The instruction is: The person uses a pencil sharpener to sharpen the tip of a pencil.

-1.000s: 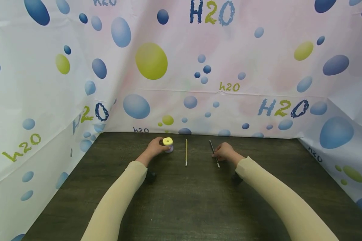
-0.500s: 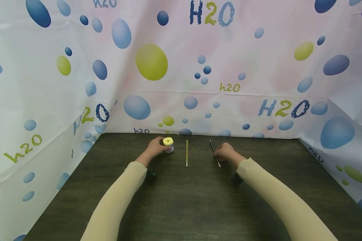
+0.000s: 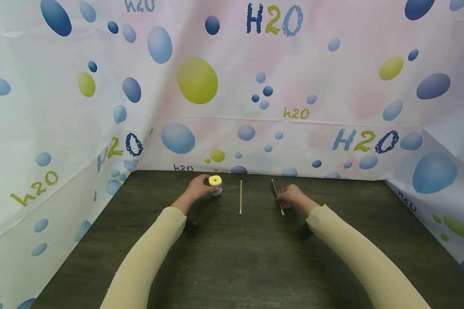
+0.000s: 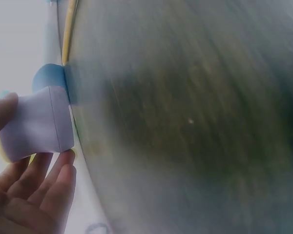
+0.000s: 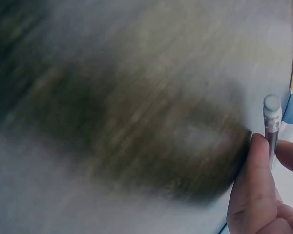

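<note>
My left hand point(image 3: 197, 188) grips a small pencil sharpener point(image 3: 215, 182), its body lilac and its yellow top marked by a dark hole. The left wrist view shows the thumb on one side of the lilac body point(image 4: 34, 122) and the fingers on the other. On the right, my right hand point(image 3: 292, 196) pinches a dark pencil point(image 3: 274, 187) that slants across the tabletop. Its white eraser end point(image 5: 272, 105) sticks out between thumb and fingers in the right wrist view. Between the hands lies a yellow pencil point(image 3: 240, 197), pointing away from me, with a pale eraser end nearest.
The dark wooden table point(image 3: 232, 262) reaches back to a white backdrop point(image 3: 232, 98) printed with blue and green spots and H2O lettering. Backdrop sheets also rise along the left and right table edges.
The head view has shifted slightly. Both hands keep their holds on the sharpener and the dark pencil, and the yellow pencil lies still.
</note>
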Available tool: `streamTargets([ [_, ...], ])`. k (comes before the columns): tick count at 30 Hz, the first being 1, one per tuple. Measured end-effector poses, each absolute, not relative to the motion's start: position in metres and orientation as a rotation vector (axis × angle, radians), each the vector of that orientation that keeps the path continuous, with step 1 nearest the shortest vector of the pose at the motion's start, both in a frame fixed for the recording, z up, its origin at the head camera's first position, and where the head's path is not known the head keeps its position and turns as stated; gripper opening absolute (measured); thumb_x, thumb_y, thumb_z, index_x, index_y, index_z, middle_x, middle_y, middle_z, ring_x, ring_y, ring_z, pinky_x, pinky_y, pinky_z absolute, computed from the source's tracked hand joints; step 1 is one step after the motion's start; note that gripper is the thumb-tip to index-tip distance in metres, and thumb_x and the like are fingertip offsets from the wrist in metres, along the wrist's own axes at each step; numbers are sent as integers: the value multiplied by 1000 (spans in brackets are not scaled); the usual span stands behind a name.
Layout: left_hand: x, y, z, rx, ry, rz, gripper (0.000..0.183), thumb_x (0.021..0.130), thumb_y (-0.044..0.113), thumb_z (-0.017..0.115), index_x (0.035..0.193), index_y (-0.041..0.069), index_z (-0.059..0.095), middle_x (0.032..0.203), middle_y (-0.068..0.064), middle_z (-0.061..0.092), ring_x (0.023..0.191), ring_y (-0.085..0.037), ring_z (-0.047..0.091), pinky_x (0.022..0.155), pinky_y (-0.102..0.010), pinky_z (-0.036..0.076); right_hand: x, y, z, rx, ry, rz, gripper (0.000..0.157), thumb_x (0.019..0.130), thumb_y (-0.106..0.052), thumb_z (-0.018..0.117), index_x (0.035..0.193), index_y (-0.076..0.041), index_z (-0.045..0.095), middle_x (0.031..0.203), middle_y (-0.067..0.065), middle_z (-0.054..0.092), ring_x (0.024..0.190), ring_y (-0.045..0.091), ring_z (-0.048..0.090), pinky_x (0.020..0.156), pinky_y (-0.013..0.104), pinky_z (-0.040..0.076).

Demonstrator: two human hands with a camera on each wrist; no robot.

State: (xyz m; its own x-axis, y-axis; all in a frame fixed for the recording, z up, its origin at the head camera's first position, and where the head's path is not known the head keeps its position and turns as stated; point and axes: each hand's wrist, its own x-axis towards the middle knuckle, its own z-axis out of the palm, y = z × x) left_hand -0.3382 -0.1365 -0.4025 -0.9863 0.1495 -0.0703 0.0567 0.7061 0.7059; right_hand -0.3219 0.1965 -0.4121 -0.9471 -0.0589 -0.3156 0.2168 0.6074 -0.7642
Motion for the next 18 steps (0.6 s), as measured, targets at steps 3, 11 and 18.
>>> streamTargets([
  [3,-337,-137,-401,173,2790,1145,62,97,24,71,147,-5,48,147,-27,53,135,-44,52,111,-56,46,-322,197,-413,138,2488,-1302,42,98,-4,61,134,17,56,128,34,62,109,39,70,86,39,63],
  [11,-336,-137,-399,193,2793,1151,62,96,23,72,146,-5,48,146,-28,54,134,-44,53,110,-55,47,-326,199,-415,167,2391,-1384,48,101,-4,58,142,17,47,141,35,55,127,44,61,87,35,62],
  [18,-334,-136,-395,191,2795,1178,61,96,23,72,145,-4,50,146,-27,55,134,-44,53,110,-56,46,-324,202,-411,149,2356,-1448,50,102,-5,55,145,19,42,144,37,51,132,46,57,88,33,62],
])
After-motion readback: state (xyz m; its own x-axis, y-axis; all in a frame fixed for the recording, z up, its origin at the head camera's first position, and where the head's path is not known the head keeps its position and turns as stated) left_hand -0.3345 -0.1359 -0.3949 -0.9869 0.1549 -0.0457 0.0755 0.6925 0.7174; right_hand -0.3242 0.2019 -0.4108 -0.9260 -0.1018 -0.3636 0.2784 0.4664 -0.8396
